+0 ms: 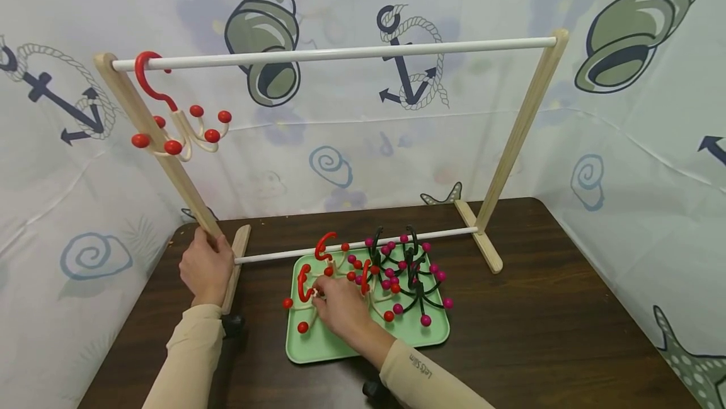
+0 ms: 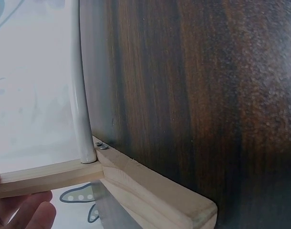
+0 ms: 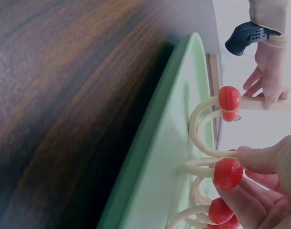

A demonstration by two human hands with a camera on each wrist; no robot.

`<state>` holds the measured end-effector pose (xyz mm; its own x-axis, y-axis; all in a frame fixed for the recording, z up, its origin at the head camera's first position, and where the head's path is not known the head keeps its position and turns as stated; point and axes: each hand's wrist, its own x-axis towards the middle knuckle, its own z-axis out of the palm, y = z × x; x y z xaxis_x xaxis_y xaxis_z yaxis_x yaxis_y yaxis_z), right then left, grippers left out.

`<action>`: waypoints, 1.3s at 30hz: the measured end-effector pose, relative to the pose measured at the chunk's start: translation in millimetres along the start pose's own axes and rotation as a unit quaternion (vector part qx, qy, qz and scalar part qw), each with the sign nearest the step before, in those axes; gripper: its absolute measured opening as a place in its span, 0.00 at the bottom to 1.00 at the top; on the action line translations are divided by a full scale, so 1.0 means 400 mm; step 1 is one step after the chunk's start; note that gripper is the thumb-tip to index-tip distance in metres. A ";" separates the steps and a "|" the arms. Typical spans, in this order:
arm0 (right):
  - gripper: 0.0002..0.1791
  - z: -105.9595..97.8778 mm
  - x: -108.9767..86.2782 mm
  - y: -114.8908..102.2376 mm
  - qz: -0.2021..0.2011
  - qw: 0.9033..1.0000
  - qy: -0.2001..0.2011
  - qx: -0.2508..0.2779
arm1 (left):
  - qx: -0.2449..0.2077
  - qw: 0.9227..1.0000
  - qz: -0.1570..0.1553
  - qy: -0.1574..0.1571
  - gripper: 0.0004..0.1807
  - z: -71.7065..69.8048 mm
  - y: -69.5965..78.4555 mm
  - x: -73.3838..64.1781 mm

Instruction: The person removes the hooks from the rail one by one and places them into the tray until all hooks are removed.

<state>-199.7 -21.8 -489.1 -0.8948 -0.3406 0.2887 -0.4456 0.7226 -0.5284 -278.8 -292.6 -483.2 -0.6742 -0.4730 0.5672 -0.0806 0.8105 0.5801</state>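
Observation:
My left hand [image 1: 207, 268] grips the left wooden post [image 1: 190, 188] of a rack, low down near its foot. In the left wrist view its fingers [image 2: 38, 214] lie along the wood. Over the green tray [image 1: 317, 353], my right hand [image 1: 345, 311] pinches a multi-prong hook hanger [image 1: 304, 286] with a red hook and cream prongs tipped with red balls. The right wrist view shows the thumb [image 3: 257, 160] at its stem, prongs close over the tray. More red-tipped hangers and several black hangers [image 1: 418, 286] with magenta balls lie beside it.
One red hanger [image 1: 150, 81] hangs at the left end of the white top rod [image 1: 340, 54]. The lower rod [image 1: 278, 256] passes behind the tray, low over the dark wooden table [image 1: 510, 333]. The right post [image 1: 518, 138] stands on a wooden foot. A patterned sheet [image 1: 351, 100] backs the table.

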 end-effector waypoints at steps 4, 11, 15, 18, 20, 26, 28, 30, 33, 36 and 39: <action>0.07 0.001 -0.003 -0.002 0.007 1.000 0.004 0.002 | -0.001 1.000 0.000 0.000 0.11 -0.002 -0.001 -0.001; 0.11 -0.017 -0.003 -0.014 0.028 0.999 -0.019 0.016 | -0.002 1.000 0.000 0.005 0.11 -0.003 -0.004 0.000; 0.19 -0.037 -0.006 -0.027 0.029 0.999 -0.034 -0.001 | -0.004 1.000 0.002 0.003 0.12 -0.002 -0.004 0.001; 0.27 -0.053 -0.011 -0.038 0.028 0.998 -0.054 -0.012 | 0.000 1.000 -0.001 0.003 0.12 -0.002 -0.007 0.002; 0.31 -0.066 -0.015 -0.046 0.025 0.997 -0.064 -0.021 | -0.001 1.000 -0.003 0.003 0.12 -0.002 -0.008 0.003; 0.33 -0.123 -0.027 -0.073 0.003 0.996 -0.081 -0.027 | -0.002 1.000 -0.002 0.003 0.12 -0.004 -0.006 0.003; 0.33 -0.149 -0.030 -0.083 -0.008 0.996 -0.087 -0.028 | -0.001 1.000 -0.003 0.004 0.11 -0.004 -0.002 0.002; 0.33 -0.177 -0.032 -0.091 -0.022 0.995 -0.083 -0.040 | -0.001 1.000 -0.003 0.004 0.11 -0.005 0.002 0.001; 0.31 -0.219 -0.031 -0.103 -0.043 0.996 -0.067 -0.047 | -0.002 1.000 -0.003 0.003 0.11 -0.006 0.009 -0.001; 0.27 -0.259 -0.021 -0.116 -0.072 0.996 -0.046 -0.028 | -0.002 1.000 -0.001 0.004 0.11 -0.006 0.008 -0.002; 0.21 -0.299 0.002 -0.134 -0.107 0.994 -0.020 0.010 | -0.001 1.000 -0.001 0.004 0.11 -0.002 0.002 -0.002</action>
<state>-173.1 11.2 -365.3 -0.7793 -0.5100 0.3640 -0.6264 0.6183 -0.4747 -277.7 -292.0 -482.8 -0.6683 -0.4766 0.5712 -0.0793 0.8091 0.5823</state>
